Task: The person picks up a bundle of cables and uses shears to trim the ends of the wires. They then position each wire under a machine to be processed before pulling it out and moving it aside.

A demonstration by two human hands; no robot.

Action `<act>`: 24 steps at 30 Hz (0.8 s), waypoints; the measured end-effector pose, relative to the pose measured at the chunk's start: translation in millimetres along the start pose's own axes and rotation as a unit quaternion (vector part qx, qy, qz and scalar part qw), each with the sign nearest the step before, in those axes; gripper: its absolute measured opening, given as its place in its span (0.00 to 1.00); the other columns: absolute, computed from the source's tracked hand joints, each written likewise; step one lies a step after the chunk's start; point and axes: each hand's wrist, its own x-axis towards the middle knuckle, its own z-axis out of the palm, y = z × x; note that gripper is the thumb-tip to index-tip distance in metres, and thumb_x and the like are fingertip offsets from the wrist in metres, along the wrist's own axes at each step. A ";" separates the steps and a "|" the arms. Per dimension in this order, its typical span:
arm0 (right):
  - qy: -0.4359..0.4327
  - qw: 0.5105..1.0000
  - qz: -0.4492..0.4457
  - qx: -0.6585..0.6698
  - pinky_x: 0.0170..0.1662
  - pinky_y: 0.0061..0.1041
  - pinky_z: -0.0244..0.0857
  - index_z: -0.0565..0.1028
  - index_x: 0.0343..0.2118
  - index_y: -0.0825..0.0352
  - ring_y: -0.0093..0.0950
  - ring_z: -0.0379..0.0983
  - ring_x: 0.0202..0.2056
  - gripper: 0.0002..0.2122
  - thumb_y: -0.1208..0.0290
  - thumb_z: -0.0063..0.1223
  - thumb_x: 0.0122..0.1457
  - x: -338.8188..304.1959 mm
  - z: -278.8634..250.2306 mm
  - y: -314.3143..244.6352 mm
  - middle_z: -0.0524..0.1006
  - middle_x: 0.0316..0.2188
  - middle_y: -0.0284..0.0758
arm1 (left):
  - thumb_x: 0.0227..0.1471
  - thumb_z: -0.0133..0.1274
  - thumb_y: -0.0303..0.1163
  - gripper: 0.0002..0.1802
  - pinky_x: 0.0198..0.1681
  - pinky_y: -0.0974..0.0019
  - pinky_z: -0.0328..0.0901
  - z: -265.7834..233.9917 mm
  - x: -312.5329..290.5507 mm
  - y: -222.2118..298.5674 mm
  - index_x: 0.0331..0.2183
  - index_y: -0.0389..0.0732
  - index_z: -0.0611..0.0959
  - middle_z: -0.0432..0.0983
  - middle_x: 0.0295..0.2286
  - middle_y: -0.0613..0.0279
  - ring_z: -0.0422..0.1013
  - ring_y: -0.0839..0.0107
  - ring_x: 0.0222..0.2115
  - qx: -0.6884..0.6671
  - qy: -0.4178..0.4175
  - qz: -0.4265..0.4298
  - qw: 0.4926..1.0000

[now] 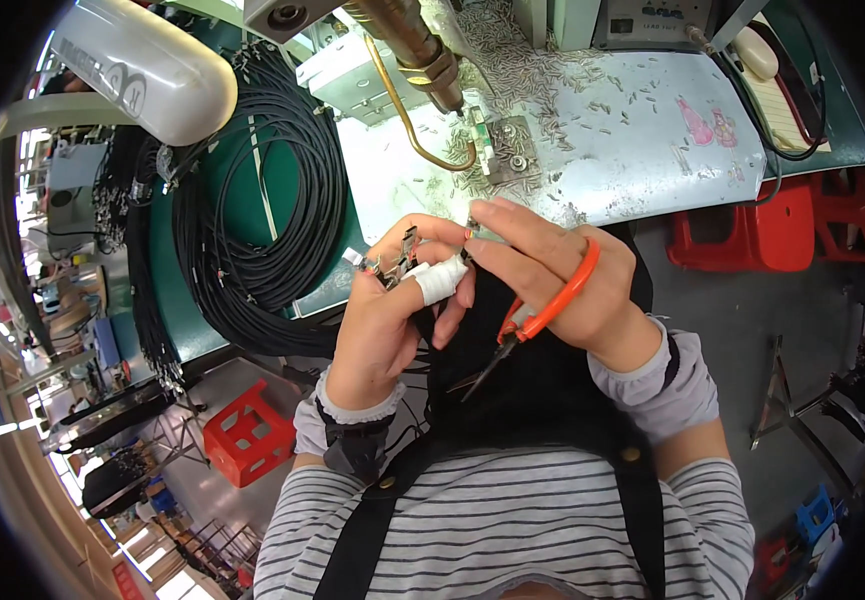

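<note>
In front of my chest, my left hand (pixel 377 325) is closed around several small metal connectors (pixel 407 245) that poke out between its fingers. White tape (pixel 440 280) wraps a digit of that hand. My right hand (pixel 577 275) meets it, its thumb and fingertips pinching at a small piece beside the left fingertips; the piece itself is mostly covered. Orange-handled scissors (pixel 562 300) hang from the right hand, a loop around its fingers, dark blades pointing down and left. Just beyond both hands stands a press head (pixel 437 80) over a small metal fixture (pixel 507 150).
Coiled black cables (pixel 192 250) lie on the green table (pixel 222 185) at left. Many small metal pins (pixel 522 60) are strewn across the pale work plate (pixel 632 140). A white cylinder (pixel 147 75) juts in at upper left. Red stools stand at right (pixel 782 235) and lower left (pixel 249 433).
</note>
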 end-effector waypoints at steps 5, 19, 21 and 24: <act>-0.042 0.999 -0.026 -0.012 0.19 0.18 0.60 0.73 0.27 0.65 0.25 0.71 0.20 0.08 0.78 0.56 0.40 2.8 -5.2 -0.1 0.75 0.27 0.34 | 0.43 0.48 0.21 0.10 0.16 0.79 0.56 4.5 -0.1 -6.5 0.33 0.33 0.72 0.67 0.18 0.67 0.59 0.82 0.13 0.228 0.046 0.106 0.967; -0.040 0.990 0.060 0.121 0.21 0.20 0.62 0.70 0.28 0.66 0.28 0.70 0.21 0.10 0.81 0.56 0.40 -1.1 11.4 5.6 0.73 0.22 0.34 | 0.40 0.52 0.19 0.07 0.14 0.84 0.45 4.3 0.9 -16.5 0.27 0.36 0.74 0.66 0.18 0.71 0.54 0.89 0.14 0.022 0.102 0.047 0.993; -0.026 0.997 0.037 0.055 0.21 0.20 0.62 0.69 0.28 0.65 0.29 0.70 0.20 0.11 0.82 0.56 0.40 -4.0 12.3 0.7 0.73 0.22 0.34 | 0.40 0.52 0.18 0.07 0.14 0.83 0.45 3.6 1.8 -19.1 0.27 0.36 0.73 0.66 0.18 0.70 0.54 0.89 0.14 0.005 0.104 0.031 0.994; -0.028 0.996 0.066 0.046 0.20 0.20 0.62 0.68 0.28 0.65 0.29 0.70 0.21 0.11 0.83 0.55 0.40 -7.1 13.0 -4.2 0.72 0.22 0.34 | 0.40 0.52 0.18 0.08 0.15 0.83 0.46 7.1 2.3 -23.4 0.27 0.36 0.73 0.66 0.19 0.70 0.55 0.89 0.14 0.032 0.111 0.052 0.992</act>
